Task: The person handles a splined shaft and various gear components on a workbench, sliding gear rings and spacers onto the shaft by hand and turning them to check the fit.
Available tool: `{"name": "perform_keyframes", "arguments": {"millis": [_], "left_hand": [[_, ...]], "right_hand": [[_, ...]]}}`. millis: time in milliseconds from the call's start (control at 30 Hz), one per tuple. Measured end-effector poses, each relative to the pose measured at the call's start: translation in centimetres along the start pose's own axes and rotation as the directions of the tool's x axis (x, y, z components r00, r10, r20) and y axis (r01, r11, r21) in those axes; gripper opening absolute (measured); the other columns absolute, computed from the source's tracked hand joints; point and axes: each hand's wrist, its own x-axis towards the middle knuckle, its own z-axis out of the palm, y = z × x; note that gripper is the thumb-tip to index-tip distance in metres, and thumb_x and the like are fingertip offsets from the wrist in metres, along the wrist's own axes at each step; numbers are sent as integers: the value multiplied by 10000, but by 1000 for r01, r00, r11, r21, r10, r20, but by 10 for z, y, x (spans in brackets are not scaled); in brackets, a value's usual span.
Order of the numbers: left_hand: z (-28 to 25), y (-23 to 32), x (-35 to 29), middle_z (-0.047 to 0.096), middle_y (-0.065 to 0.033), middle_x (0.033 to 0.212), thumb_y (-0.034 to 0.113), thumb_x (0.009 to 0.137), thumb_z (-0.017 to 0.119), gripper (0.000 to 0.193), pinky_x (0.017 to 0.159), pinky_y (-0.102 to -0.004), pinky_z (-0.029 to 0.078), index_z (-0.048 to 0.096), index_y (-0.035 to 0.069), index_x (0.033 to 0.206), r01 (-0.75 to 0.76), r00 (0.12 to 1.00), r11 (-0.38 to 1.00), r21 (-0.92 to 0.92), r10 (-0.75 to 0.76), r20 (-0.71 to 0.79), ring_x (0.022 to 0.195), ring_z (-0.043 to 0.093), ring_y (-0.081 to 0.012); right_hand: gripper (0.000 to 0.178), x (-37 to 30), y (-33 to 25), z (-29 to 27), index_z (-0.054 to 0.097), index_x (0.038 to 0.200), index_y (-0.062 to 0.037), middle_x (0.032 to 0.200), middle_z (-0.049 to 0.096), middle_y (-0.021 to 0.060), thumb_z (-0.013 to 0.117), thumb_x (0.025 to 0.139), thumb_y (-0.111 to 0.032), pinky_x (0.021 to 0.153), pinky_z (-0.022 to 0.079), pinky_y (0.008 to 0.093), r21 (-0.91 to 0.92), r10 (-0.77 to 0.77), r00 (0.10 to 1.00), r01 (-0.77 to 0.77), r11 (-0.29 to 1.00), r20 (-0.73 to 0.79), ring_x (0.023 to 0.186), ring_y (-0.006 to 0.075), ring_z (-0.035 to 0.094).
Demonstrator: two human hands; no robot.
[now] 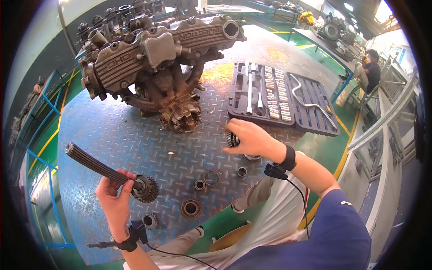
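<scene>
My left hand [116, 200] is closed around a long splined shaft [96, 164], which tilts up to the left over the table. A toothed gear [150, 191] sits at the shaft's lower end. My right hand [256, 140] grips a small dark gear [232, 140] between thumb and fingers, above the table's right side. Below that hand, partly hidden, is a round metal part [253, 158]. Between my hands lie a thin ring [218, 182], a small bushing [196, 186], another short bushing [242, 175] and a wide gear [184, 211]. A smaller gear [155, 221] rests near my left wrist.
A large engine [130, 67] stands on the far left of the blue tread-plate table [108, 128]. An open socket-set case [288, 122] lies at the right, a bent metal bar [310, 105] on its lid. Beyond, a person [370, 72] sits near a railing. Cables hang from both my wrists.
</scene>
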Motion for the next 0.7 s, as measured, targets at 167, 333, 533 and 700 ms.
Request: {"name": "perform_keyframes", "arguments": {"millis": [167,333,533,700], "left_hand": [[9,-18,3,713,-131,995,-98,893,676,240,887,-341,574,609,-70,1121,17,999,999,34,-16,-30,937,719,-224],[15,-13,9,715,-125,997,-76,898,691,241,890,-335,568,616,-74,1127,-22,998,1000,-13,22,-66,934,716,-220],[11,-8,5,734,-78,951,-31,851,758,252,872,-295,563,656,-44,1082,-29,997,1000,10,30,-69,925,723,-162],[0,-8,2,746,-87,932,-22,838,760,234,841,-286,562,672,-36,1054,-40,999,998,41,41,-30,914,732,-155]], "right_hand": [[534,15,6,27,578,1076,57,1058,578,231,733,844,-399,860,515,465,-172,21,985,9,985,170,967,400,619],[508,37,-3,44,514,1140,33,1043,546,209,760,836,-292,831,500,442,-182,-116,974,152,971,195,922,383,612],[458,32,-13,59,514,1150,16,1061,546,192,725,878,-286,841,487,432,-381,-71,978,143,913,197,938,366,597],[443,27,-14,69,510,1180,18,1112,533,214,698,902,-272,882,477,444,-407,-24,972,120,905,234,980,381,577]]}}
